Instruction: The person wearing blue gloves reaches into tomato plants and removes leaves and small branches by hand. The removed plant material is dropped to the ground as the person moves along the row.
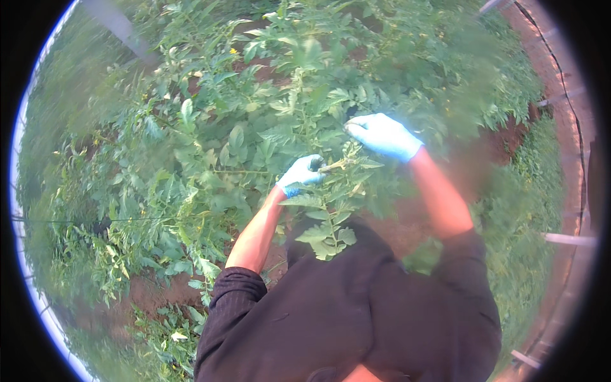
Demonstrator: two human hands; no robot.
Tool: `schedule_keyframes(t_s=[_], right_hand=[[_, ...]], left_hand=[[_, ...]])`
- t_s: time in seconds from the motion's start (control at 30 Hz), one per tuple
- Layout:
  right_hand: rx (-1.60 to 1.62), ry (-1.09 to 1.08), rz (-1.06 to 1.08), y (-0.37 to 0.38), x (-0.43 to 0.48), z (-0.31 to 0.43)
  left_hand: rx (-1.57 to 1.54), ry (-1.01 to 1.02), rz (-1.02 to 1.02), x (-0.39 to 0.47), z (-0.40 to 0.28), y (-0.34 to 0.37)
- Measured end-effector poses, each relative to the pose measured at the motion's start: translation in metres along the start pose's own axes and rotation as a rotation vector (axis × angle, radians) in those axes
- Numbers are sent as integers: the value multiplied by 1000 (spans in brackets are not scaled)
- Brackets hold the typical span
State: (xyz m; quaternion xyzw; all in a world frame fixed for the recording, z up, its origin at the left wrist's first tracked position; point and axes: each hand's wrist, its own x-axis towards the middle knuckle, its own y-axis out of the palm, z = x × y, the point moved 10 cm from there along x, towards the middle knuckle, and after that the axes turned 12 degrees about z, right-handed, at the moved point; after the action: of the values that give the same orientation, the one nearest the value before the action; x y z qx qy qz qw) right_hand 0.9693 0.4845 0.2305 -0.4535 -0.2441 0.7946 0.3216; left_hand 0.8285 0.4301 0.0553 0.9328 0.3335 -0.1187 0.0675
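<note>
My left hand (300,175), in a light blue glove, grips the pale stem of a cut or bent tomato shoot (334,166); whether it is severed I cannot tell. Its leafy end points right, and a compound leaf (329,234) hangs down in front of my dark top. Up and to the right, my right hand (385,136), gloved the same way, has thumb and fingers drawn together just above the shoot's leafy tip. Anything pinched between those fingertips is too small or blurred to make out. An upright tomato stem (304,105) rises beyond both hands.
Dense tomato plants (143,157) with small yellow flowers surround me. A thin green line (119,219) runs across at the left. Brown soil (162,296) shows between rows. Along the right edge, a dark hose or cable (565,90) lies on a reddish-brown strip.
</note>
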Motion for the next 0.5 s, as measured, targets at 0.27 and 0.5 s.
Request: schedule_keyframes(t_s=[0.27, 0.5], right_hand=[[413, -27, 26, 19, 13, -9], [511, -44, -131, 25, 7, -18]], left_hand=[[-131, 93, -223, -36, 18, -50], [-383, 324, -450, -43, 35, -47]])
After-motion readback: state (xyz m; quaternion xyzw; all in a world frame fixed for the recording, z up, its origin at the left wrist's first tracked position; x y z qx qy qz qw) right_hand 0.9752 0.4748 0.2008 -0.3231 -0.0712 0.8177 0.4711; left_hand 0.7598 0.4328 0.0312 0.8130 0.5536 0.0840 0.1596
